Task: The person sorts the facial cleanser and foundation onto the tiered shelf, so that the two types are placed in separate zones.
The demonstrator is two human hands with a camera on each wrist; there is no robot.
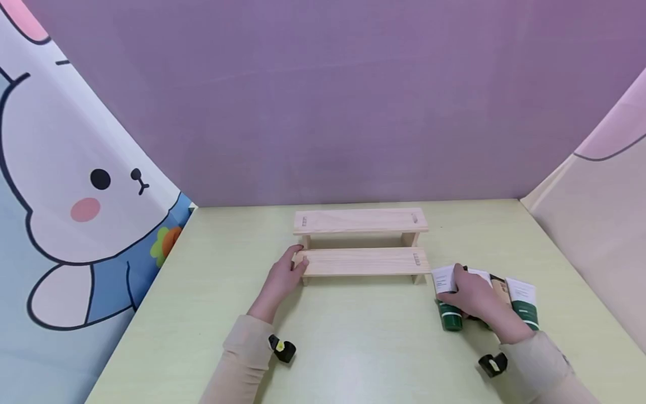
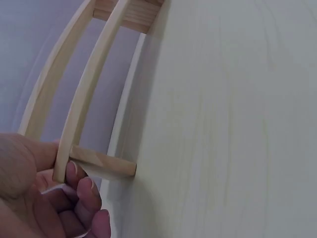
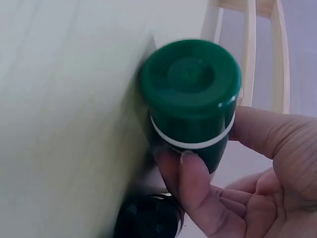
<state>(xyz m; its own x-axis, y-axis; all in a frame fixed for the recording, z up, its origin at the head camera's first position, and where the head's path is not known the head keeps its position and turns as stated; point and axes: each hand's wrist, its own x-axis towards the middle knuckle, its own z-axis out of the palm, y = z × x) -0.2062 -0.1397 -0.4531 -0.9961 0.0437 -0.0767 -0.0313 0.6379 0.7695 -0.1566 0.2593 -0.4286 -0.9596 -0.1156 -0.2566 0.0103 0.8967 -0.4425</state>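
A two-tier wooden shelf point(image 1: 363, 262) stands on the table. My left hand point(image 1: 282, 279) holds the left end of its lower board; in the left wrist view the thumb and fingers point(image 2: 88, 193) pinch the board's edge point(image 2: 81, 101). To the right of the shelf, my right hand point(image 1: 476, 297) grips a white and green squeeze tube point(image 1: 451, 317). Its green cap point(image 3: 190, 79) faces the right wrist camera, with thumb and fingers on either side of the tube. Beside it lie more tubes, including another white and green one point(image 1: 524, 300), partly hidden by the hand.
A dark cap point(image 3: 148, 218) lies just beyond the held tube in the right wrist view. Behind the pale table point(image 1: 353, 342) rises a purple backdrop point(image 1: 353, 112). A cartoon-printed cloth point(image 1: 75, 146) borders the left side, and another light cloth point(image 1: 600, 224) the right.
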